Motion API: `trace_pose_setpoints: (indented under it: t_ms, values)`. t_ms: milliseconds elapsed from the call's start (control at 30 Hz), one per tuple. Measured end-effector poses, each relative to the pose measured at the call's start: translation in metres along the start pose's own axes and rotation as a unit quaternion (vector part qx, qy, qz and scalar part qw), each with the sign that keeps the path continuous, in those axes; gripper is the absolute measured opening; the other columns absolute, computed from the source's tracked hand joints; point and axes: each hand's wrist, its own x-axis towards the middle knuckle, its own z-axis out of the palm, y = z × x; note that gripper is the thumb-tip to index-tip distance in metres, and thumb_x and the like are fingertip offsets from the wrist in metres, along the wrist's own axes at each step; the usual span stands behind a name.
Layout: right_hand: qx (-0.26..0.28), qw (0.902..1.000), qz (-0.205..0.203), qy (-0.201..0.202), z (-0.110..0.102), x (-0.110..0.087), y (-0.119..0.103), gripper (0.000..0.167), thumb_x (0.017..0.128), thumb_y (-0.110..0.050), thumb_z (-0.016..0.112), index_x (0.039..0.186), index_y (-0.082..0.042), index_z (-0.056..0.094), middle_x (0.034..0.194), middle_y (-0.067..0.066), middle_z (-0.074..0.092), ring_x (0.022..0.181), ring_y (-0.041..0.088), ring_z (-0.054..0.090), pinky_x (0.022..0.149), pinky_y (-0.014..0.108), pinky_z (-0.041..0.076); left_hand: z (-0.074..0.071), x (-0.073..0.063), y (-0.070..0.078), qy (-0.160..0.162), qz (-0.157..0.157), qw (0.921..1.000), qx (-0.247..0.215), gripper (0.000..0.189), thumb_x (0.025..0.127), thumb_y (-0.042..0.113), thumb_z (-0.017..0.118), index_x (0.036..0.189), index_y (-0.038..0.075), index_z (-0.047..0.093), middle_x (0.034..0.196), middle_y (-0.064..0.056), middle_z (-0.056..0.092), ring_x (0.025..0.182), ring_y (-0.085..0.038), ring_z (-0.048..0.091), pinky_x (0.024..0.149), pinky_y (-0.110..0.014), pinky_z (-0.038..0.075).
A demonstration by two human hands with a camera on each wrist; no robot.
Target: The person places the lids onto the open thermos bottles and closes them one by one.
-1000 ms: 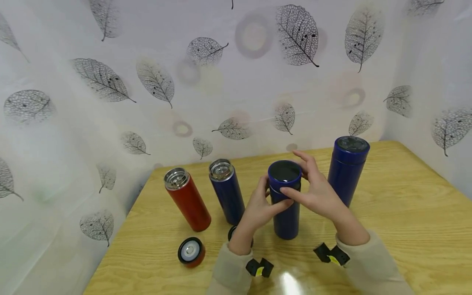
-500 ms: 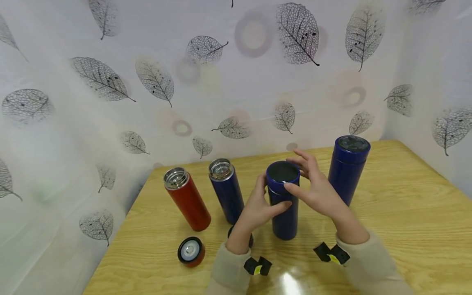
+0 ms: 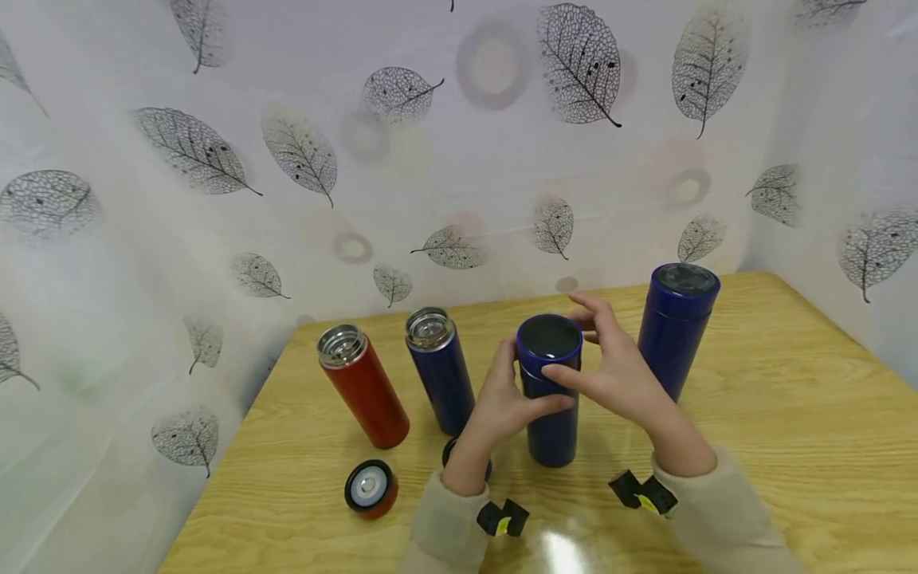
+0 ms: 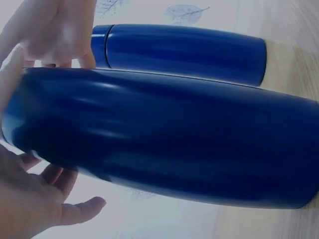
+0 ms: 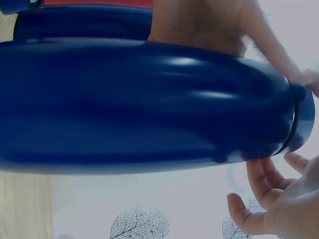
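Observation:
A dark blue thermos (image 3: 552,438) stands upright on the table in the head view, with its dark-topped lid (image 3: 550,338) on. My left hand (image 3: 498,406) grips the upper body from the left, thumb across the front. My right hand (image 3: 620,379) holds the lid, its thumb on the near side and fingers behind. In the right wrist view a thin seam separates the lid (image 5: 305,119) from the body. The left wrist view has the thermos (image 4: 169,139) lying across the picture, both hands at its top end.
Left of the hands stand an open red thermos (image 3: 369,395) and an open blue thermos (image 3: 445,387). A red lid (image 3: 370,489) lies upturned in front; a dark lid (image 3: 450,452) is partly hidden by my left wrist. A lidded blue thermos (image 3: 674,335) stands at right.
The thermos and left hand have shifted slightly left. My right thumb lifted and slid right along the lid, then came back to its front.

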Motion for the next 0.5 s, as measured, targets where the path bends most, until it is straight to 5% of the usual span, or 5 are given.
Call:
trace_pose_setpoints:
  t_ms: [267, 500]
  values:
    - [0.053, 0.9969, -0.044, -0.04, -0.004, 0.0, 0.004, 0.061, 0.086, -0.003, 0.053, 0.137, -0.008, 0.019, 0.129, 0.02, 0.038, 0.119, 0.034, 0.034, 0.093, 0.058, 0.023, -0.009, -0.002, -0.001, -0.059, 0.017, 0.9981, 0.004, 0.073, 0.078, 0.013, 0.068, 0.135, 0.01, 0.022, 0.13, -0.005, 0.038, 0.12, -0.014, 0.034, 0.099, -0.042, 0.026]
    - [0.081, 0.9942, -0.04, -0.059, -0.005, 0.0, 0.001, 0.067, 0.085, -0.001, 0.054, 0.139, -0.009, 0.014, 0.127, 0.022, 0.041, 0.114, 0.036, 0.04, 0.092, 0.055, 0.026, -0.011, -0.002, -0.001, -0.058, 0.029, 0.9979, -0.005, 0.073, 0.077, 0.009, 0.068, 0.135, 0.01, 0.024, 0.126, -0.005, 0.043, 0.116, -0.013, 0.039, 0.096, -0.036, 0.03]
